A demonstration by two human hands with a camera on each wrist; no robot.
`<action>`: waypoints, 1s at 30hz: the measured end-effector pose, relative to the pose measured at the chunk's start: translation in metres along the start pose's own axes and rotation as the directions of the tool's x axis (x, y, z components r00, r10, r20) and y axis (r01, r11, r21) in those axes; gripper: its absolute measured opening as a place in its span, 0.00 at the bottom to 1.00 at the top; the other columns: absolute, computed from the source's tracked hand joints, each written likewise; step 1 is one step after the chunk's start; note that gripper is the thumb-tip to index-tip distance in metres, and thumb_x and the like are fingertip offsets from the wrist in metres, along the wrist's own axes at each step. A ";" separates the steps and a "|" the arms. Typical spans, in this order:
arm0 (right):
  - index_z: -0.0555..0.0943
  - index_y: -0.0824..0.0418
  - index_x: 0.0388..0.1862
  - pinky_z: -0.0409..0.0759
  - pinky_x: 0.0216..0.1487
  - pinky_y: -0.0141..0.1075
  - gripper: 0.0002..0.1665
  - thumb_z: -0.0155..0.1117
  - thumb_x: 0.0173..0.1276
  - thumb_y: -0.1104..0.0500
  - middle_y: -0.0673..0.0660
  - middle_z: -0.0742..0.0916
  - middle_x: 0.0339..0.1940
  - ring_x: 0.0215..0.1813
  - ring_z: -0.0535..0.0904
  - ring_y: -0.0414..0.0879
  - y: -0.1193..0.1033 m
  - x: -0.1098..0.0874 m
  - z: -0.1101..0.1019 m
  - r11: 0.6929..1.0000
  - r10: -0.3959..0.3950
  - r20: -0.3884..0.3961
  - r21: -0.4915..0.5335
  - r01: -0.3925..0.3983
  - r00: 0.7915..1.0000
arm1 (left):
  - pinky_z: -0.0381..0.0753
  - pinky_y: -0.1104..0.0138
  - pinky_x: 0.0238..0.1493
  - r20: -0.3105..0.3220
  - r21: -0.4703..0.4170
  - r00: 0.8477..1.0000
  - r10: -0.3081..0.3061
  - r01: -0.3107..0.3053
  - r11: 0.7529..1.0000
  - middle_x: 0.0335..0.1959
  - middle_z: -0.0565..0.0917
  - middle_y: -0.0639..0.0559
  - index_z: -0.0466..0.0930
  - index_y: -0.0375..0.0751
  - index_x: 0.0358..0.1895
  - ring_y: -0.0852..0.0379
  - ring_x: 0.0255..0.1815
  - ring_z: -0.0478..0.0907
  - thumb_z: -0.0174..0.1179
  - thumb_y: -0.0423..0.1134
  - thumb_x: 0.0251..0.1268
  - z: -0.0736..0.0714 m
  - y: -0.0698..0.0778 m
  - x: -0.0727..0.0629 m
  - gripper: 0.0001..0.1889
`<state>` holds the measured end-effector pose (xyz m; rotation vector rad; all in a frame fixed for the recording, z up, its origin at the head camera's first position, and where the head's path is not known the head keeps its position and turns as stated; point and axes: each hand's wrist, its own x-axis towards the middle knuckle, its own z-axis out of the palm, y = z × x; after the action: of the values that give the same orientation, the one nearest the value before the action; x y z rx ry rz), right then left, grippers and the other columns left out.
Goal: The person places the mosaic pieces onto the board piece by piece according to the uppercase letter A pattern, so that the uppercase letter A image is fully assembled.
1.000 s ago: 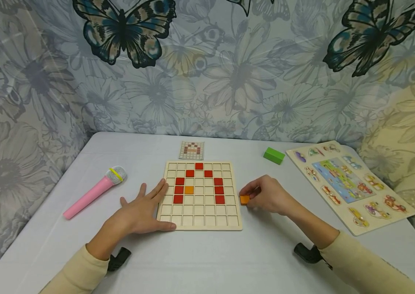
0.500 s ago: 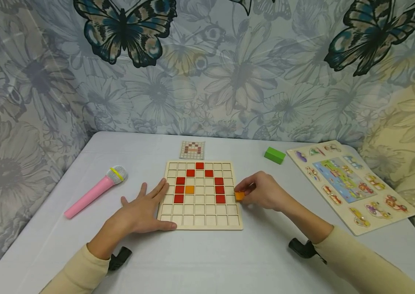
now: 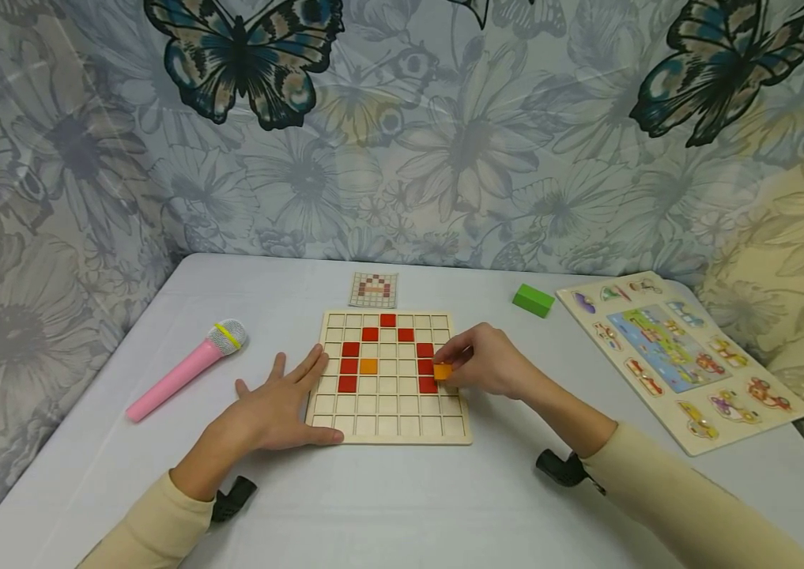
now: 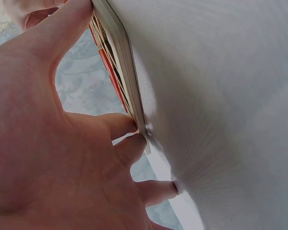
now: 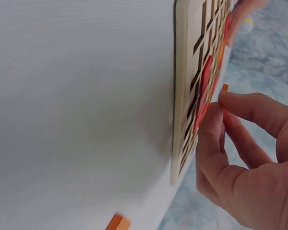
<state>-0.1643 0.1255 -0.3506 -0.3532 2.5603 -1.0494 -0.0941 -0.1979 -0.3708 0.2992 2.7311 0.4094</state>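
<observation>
A square wooden grid board (image 3: 387, 428) lies on the white table, with several red tiles (image 3: 348, 384) and one orange tile (image 3: 368, 367) set in its cells. My right hand (image 3: 488, 359) pinches another orange square tile (image 3: 443, 372) between thumb and fingertips, over the board's right side beside the red column. In the right wrist view most of that tile is hidden by the fingers, with only an orange corner (image 5: 225, 88) showing. Spread with straight fingers, my left hand (image 3: 269, 415) rests along the board's left edge, its thumb at the near left corner.
Behind the board lies a small pattern card (image 3: 373, 291). A pink microphone (image 3: 184, 371) is at the left. Green blocks (image 3: 533, 300) and a picture puzzle board (image 3: 686, 356) occupy the right. An orange block (image 5: 117, 223) shows on the table in the right wrist view.
My right hand has carried the pinched orange tile leftward, from the table beside the board's right edge to above its right columns. The left hand has stayed in place.
</observation>
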 end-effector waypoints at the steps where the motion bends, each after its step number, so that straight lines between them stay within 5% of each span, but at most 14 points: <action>1: 0.92 0.58 0.42 0.81 0.40 0.35 0.15 0.80 0.54 0.68 0.52 0.90 0.38 0.38 0.80 0.46 -0.001 0.001 0.001 1.000 0.002 0.004 0.003 -0.002 1.000 | 0.46 0.12 0.57 0.001 0.000 1.000 0.000 0.000 1.000 0.89 0.43 0.55 0.44 0.51 0.87 0.23 0.84 0.41 0.69 0.76 0.51 0.000 0.000 0.000 0.66; 30: 0.92 0.58 0.39 0.81 0.41 0.34 0.16 0.79 0.53 0.72 0.54 0.89 0.40 0.42 0.80 0.46 -0.037 0.038 0.035 0.999 -0.030 0.063 0.026 0.028 0.998 | 0.49 0.12 0.57 0.001 0.002 1.000 0.004 -0.004 1.000 0.89 0.44 0.54 0.45 0.49 0.87 0.23 0.84 0.43 0.69 0.76 0.51 -0.002 0.001 -0.001 0.65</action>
<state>-0.1805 0.0639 -0.3558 -0.4112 2.4910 -1.0631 -0.0939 -0.1977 -0.3679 0.3047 2.7303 0.4079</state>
